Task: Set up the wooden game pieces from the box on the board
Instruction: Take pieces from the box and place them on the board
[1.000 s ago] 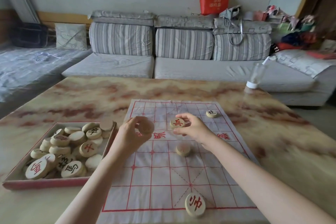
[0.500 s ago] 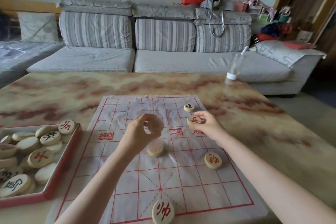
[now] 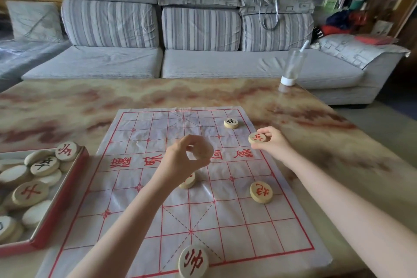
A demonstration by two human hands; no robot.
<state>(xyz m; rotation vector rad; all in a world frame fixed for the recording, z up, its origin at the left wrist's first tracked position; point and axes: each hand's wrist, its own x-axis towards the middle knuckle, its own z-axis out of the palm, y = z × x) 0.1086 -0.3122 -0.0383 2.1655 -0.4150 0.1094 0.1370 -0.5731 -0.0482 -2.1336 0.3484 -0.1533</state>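
A white cloth board with a red grid lies on the table. My right hand pinches a red-marked wooden piece above the board's right edge. Over the middle of the board, my left hand grips a plain-faced piece. On the board lie a black-marked piece, a red-marked piece, a large red piece at the near edge, and one piece partly hidden under my left hand. The red box at the left holds several pieces.
A clear bottle with a white cap stands upside down at the table's far right. A grey striped sofa runs behind the table. The table's right edge drops to the floor.
My right hand has carried its red-marked piece rightward to the board's right edge. My left hand stays over the middle with its piece. The camera has turned right, so the box sits farther left.
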